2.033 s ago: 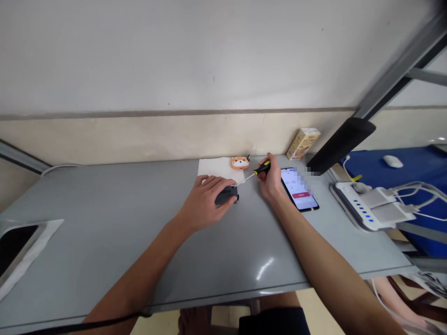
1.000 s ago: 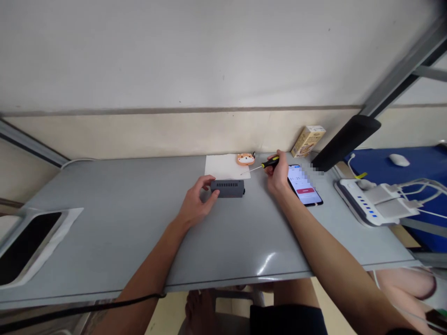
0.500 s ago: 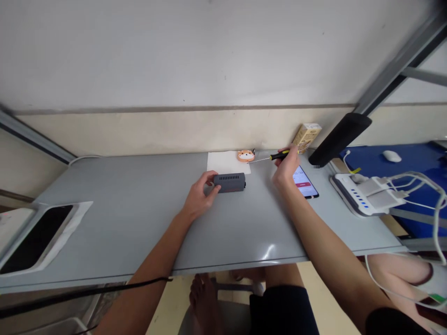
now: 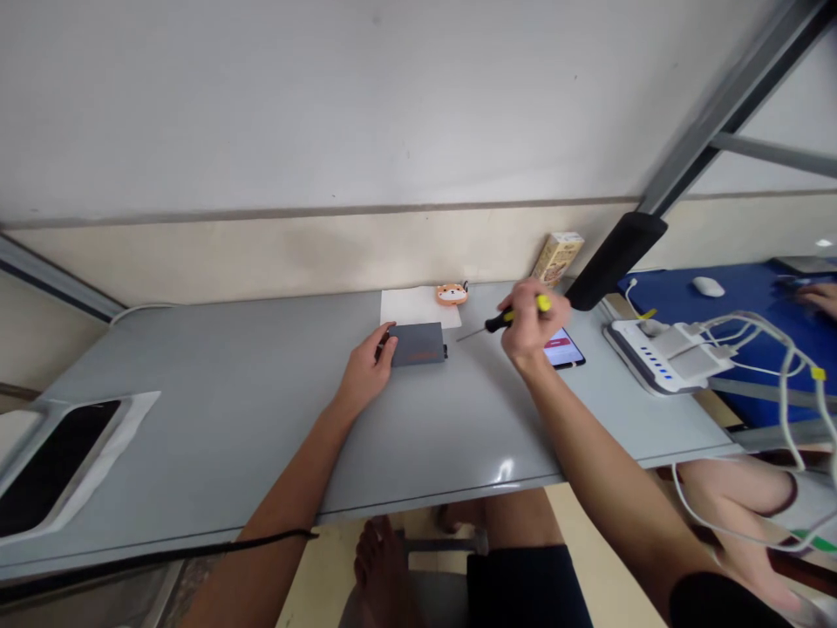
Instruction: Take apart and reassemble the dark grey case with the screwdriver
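My left hand (image 4: pixel 368 365) grips the left end of a dark grey box-shaped device (image 4: pixel 417 344) between thumb and fingers. Its broad flat face shows, with faint reddish lettering, and a small black part sticks out at its right end. My right hand (image 4: pixel 531 318) is closed around the black and yellow handle of a screwdriver (image 4: pixel 500 321). The shaft points left, its tip a short way right of the device and apart from it. Behind the device lies a white sheet of paper (image 4: pixel 409 307), with an orange and white animal-face case (image 4: pixel 451 295) at its right edge.
A lit phone (image 4: pixel 565 351) lies under my right wrist. Behind it stand a small carton (image 4: pixel 557 257) and a black padded post (image 4: pixel 615 262). To the right sits a white power strip (image 4: pixel 654 358) with cables. A dark-screened tablet-like device (image 4: pixel 56 467) lies far left. Another person's hand (image 4: pixel 821 298) shows at the right edge.
The device has been turned from its slotted side to its broad face. My right hand has rolled over, and the screwdriver tip has come down from the case toward the device's right end.
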The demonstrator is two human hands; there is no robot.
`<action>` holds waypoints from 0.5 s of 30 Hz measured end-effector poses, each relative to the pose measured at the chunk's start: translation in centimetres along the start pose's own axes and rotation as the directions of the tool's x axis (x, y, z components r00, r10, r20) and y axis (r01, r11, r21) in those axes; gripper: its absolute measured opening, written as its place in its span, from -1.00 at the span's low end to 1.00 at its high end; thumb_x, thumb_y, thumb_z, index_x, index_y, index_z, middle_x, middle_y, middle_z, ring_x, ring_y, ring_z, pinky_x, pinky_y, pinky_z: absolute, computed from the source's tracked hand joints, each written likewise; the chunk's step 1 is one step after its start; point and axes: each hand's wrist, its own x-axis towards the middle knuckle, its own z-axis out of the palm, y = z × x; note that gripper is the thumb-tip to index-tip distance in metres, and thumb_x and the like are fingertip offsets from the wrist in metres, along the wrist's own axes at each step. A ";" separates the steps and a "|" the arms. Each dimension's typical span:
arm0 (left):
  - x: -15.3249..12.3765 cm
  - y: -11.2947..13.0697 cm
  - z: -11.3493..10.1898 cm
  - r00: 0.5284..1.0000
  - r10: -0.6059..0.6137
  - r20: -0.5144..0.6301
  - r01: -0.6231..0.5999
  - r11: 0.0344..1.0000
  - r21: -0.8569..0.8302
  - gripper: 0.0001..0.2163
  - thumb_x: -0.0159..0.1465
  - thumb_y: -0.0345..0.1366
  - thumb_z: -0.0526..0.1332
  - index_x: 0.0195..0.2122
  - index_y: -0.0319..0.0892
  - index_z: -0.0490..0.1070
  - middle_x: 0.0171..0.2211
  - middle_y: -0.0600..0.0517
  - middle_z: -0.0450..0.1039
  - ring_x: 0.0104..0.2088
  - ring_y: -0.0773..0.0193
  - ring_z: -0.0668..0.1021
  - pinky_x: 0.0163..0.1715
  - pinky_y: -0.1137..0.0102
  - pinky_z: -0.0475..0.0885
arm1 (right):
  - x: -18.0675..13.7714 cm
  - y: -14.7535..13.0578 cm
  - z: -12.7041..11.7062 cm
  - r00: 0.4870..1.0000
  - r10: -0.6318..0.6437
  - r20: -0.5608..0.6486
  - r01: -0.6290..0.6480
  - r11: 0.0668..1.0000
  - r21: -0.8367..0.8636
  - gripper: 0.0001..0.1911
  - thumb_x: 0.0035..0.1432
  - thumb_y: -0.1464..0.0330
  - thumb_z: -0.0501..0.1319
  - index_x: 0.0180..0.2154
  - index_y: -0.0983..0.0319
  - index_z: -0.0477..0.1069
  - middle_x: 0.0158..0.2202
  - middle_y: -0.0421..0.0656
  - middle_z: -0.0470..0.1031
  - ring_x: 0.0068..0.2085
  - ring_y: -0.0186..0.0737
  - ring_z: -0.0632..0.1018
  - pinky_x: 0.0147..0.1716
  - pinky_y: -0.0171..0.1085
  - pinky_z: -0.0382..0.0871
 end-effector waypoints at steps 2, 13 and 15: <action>0.1 -0.2 0.1 1.000 0.018 -0.014 -0.018 1.000 0.023 -0.58 0.47 -0.02 0.07 0.21 -0.13 0.41 -0.09 -0.09 0.57 -0.19 0.15 0.60 -0.08 0.24 0.51 | -1.2 -0.1 0.4 0.957 -0.091 0.274 0.101 0.995 -0.023 -0.52 0.17 0.16 0.19 -0.73 0.13 0.21 -0.67 -0.20 0.18 -0.56 -0.29 0.22 -0.44 -0.17 0.17; 0.8 -1.6 0.4 0.986 0.153 -0.060 -0.140 0.973 0.185 -0.66 0.47 -0.13 0.05 0.06 -0.15 0.51 -0.12 -0.12 0.57 0.03 0.02 0.44 0.19 0.02 0.34 | -3.7 0.9 2.3 0.822 -0.116 0.558 0.172 0.984 -0.049 -0.61 0.15 0.27 0.18 -0.67 0.13 0.16 -0.68 -0.25 0.12 -0.56 -0.29 0.12 -0.43 -0.19 0.11; 0.8 -1.7 0.4 0.988 0.146 -0.057 -0.133 0.973 0.187 -0.67 0.48 -0.14 0.05 0.06 -0.15 0.52 -0.12 -0.11 0.57 0.03 0.02 0.43 0.19 0.03 0.33 | -3.8 1.0 2.3 0.843 -0.083 0.532 0.145 0.986 -0.076 -0.61 0.15 0.26 0.19 -0.66 0.13 0.18 -0.67 -0.24 0.13 -0.55 -0.28 0.13 -0.42 -0.19 0.11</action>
